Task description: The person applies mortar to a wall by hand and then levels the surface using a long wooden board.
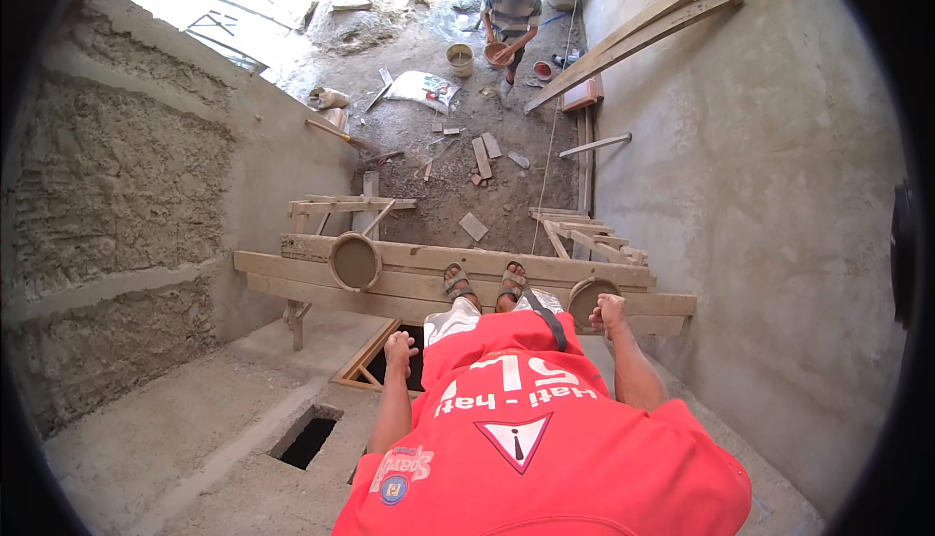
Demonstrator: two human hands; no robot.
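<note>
I stand in sandals on a scaffold of wooden planks [429, 285], high above the ground. My left hand [399, 352] hangs at my side with its fingers loosely curled, and nothing shows in it. My right hand [610, 313] is closed in a fist beside the rim of a round bucket [577, 304] holding grey mortar; no held thing is visible. A second round bucket [355, 261], full of smooth grey mortar, rests on the planks ahead of my left foot.
Below, a person [511, 20] carries an orange basin [498, 55] near a pale bucket [460, 60]. A white sack [421, 88] and loose boards lie on the ground. Long planks [643, 25] lean on the right wall. Dark openings [308, 437] cut the concrete slab at left.
</note>
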